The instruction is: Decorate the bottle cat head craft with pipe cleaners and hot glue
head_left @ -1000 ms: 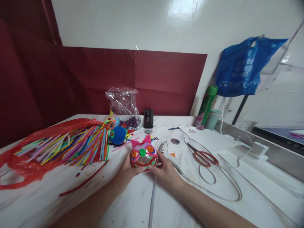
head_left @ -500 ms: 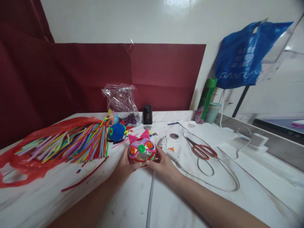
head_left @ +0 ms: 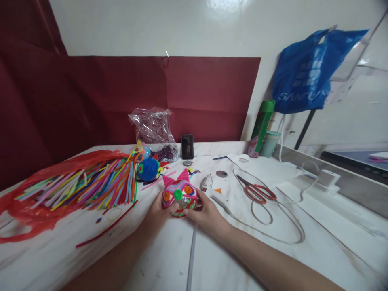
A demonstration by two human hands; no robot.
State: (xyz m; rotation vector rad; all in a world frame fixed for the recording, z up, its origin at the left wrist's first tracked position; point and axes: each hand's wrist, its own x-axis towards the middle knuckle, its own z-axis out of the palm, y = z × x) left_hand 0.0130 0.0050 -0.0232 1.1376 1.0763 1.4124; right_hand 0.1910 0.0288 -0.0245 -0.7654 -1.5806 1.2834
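Observation:
Both my hands hold a small round craft figure wrapped in pink and red pipe cleaners, with two pink ears, orange eyes and a green pom-pom nose. It faces me just above the white table. My left hand grips its left side with the thumb on the front. My right hand cups its right side. A blue pom-pom figure lies behind it.
A red bag spilling several coloured pipe cleaners covers the left. Red-handled scissors, a glue gun with a long white cord, a dark phone, a clear bag, a green can and a blue bag sit behind and right.
The view has shifted slightly. My hands have turned the figure a little and lowered it toward the table; both still hold it.

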